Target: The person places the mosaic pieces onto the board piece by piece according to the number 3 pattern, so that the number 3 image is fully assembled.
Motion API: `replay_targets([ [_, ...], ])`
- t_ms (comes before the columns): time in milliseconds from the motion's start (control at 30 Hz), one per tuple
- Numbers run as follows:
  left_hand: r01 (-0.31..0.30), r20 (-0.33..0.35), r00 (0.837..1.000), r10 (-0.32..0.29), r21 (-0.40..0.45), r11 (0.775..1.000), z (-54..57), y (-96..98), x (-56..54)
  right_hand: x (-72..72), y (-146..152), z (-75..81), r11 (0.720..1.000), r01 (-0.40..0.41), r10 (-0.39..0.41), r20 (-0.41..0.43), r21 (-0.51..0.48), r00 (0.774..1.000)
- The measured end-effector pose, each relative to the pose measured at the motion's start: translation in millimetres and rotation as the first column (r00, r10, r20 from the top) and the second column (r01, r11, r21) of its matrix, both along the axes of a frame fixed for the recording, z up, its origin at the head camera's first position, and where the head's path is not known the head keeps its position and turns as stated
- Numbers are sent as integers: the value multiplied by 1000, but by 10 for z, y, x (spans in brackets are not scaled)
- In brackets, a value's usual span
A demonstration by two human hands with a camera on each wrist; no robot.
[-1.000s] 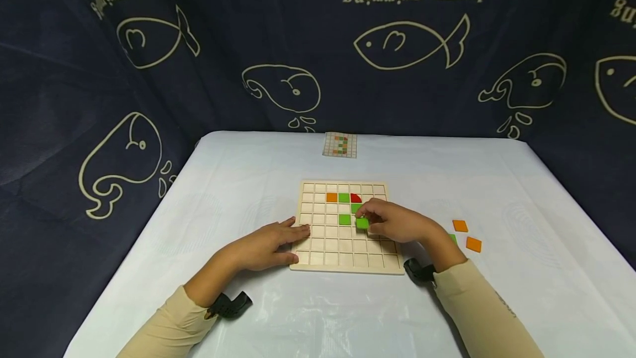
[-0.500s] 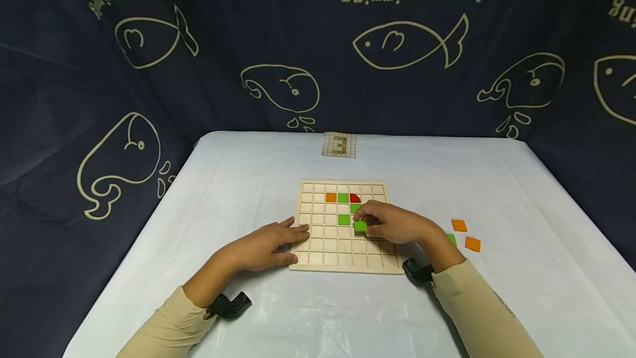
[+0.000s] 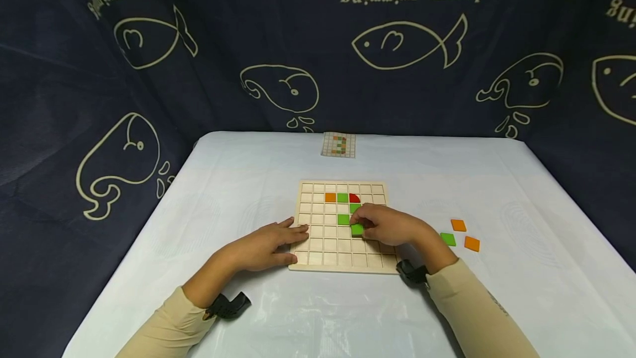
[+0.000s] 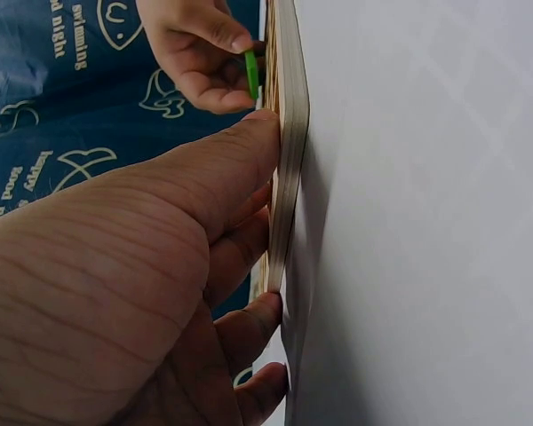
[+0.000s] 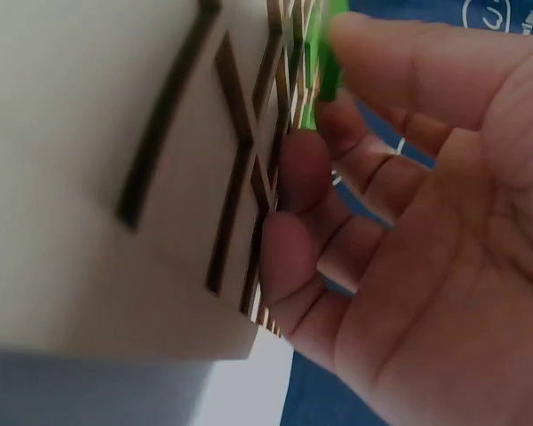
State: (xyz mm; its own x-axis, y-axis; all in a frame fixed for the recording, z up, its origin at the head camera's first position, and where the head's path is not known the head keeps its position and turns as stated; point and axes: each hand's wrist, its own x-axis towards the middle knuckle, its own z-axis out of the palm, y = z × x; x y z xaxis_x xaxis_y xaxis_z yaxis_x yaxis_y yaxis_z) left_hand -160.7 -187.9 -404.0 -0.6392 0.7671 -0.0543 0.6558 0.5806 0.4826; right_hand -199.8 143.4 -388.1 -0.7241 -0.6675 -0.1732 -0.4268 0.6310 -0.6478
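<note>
A wooden grid board (image 3: 318,247) lies on the white table. It holds an orange tile (image 3: 330,198), a green tile (image 3: 343,198), a red quarter-round tile (image 3: 355,198) and a second green tile (image 3: 343,219). My right hand (image 3: 385,225) pinches a green square tile (image 3: 357,230) low over the board's middle cells; this green tile (image 5: 324,62) shows between thumb and fingertips in the right wrist view. My left hand (image 3: 270,242) lies flat with straight fingers on the board's left edge (image 4: 289,177).
Loose tiles lie right of the board: a green tile (image 3: 448,239) and two orange tiles (image 3: 458,225) (image 3: 471,243). A small pattern card (image 3: 340,145) sits at the table's far edge. Dark blue printed cloth (image 3: 318,43) hangs round the table.
My right hand has carried the green tile a little left and toward me, lower over the board. The left hand has stayed put.
</note>
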Motion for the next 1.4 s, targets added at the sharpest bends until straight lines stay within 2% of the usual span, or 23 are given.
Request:
replay_targets([
  [367, 5, -4, 1000, -5, 14, 1000, -8, -5, -8, -10, -12, -21, 999, -17, 19, -36, 45, 999],
  [700, 4, 3, 1000, -4, 16, 1000, -12, 5, -4, -11, -13, -20, 999, 0, 1, -18, 48, 1000],
  [1200, -7, 13, 1000, 7, -4, 1000, -18, 1, -6, -11, 98, 17, 999, 13, -12, 6, -31, 1000],
  [1400, -13, 16, 1000, 14, -8, 1000, -14, 9, -5, -14, 245, 85, 995, 56, -57, -13, -82, 998],
])
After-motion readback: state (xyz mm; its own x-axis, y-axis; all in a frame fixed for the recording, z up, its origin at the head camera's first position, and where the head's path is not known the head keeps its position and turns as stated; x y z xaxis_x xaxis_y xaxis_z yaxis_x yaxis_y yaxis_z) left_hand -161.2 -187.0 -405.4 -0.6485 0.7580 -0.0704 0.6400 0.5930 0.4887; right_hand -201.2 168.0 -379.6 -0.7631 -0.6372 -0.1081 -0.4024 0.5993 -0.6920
